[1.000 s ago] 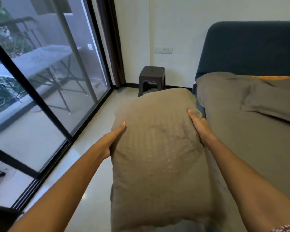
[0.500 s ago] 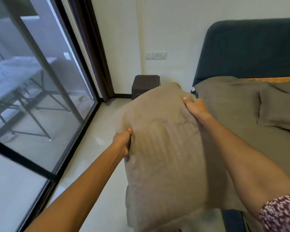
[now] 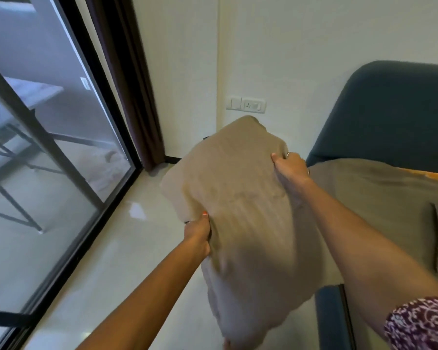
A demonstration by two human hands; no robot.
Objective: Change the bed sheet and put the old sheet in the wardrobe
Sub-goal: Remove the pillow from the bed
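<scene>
The pillow (image 3: 243, 210) has swung up and left, clear of the bed (image 3: 379, 198), both hands now clutching it, left hand (image 3: 197, 234) near, right hand (image 3: 290, 165) far, so the sheet (image 3: 359, 188), not yet stripped, is being cleared.

No words, brand names, numbers or signs can be read anywhere. The white wall switch and socket plate (image 3: 245, 105), just above the middle of the frame, carries only tiny marks too small to tell. The maroon sleeve with a white swirling print (image 3: 420, 324) at the lower right shows a pattern, not letters.
</scene>
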